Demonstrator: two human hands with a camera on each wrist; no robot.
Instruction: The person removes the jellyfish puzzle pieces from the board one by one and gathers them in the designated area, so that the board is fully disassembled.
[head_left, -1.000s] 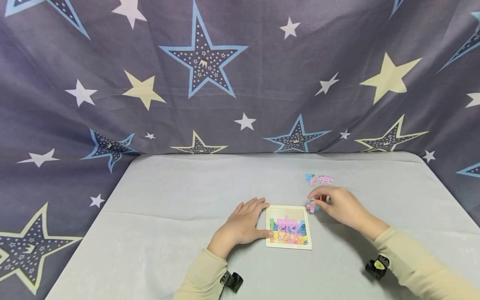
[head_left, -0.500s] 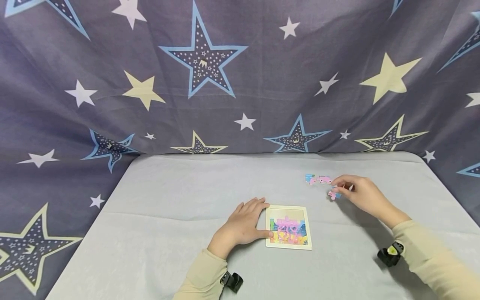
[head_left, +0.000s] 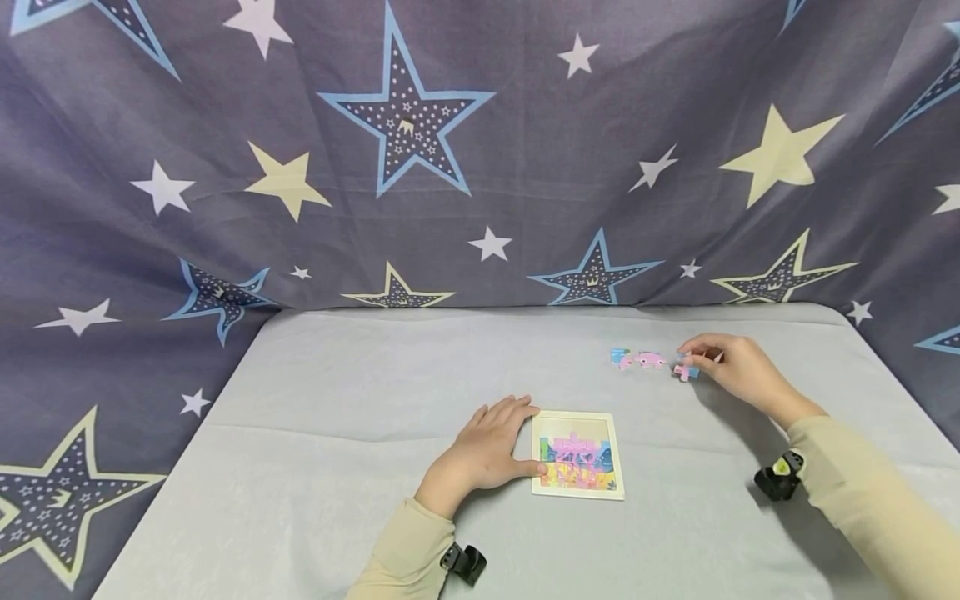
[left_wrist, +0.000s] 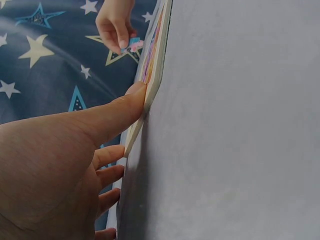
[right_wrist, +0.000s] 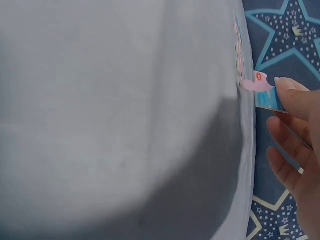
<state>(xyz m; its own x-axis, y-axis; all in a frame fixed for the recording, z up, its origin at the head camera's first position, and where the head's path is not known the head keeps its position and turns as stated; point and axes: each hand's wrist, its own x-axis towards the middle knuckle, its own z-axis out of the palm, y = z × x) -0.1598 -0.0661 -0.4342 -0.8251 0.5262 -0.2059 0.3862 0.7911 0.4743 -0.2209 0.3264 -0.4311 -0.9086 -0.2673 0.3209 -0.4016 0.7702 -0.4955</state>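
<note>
A square puzzle tray (head_left: 617, 467) with a pale frame lies on the table, its lower part filled with pink, blue and yellow pieces. My left hand (head_left: 486, 446) rests beside it with fingers spread; the thumb lies on the tray's left edge, as the left wrist view also shows. My right hand (head_left: 738, 371) pinches a pink and blue puzzle piece (right_wrist: 265, 92) between thumb and fingers, at the far right of the tray. Just left of that piece, a blue and pink puzzle piece (head_left: 621, 358) and a pink puzzle piece (head_left: 650, 360) lie on the table.
Grey cloth covers the table (head_left: 337, 400). Behind it hangs a dark curtain (head_left: 525, 150) printed with stars, which meets the table's back edge. A small black camera is strapped at each wrist.
My right hand has moved away from the tray's upper right corner, rightward and toward the back, carrying the pinched puzzle piece. The left hand and the tray have stayed put.
</note>
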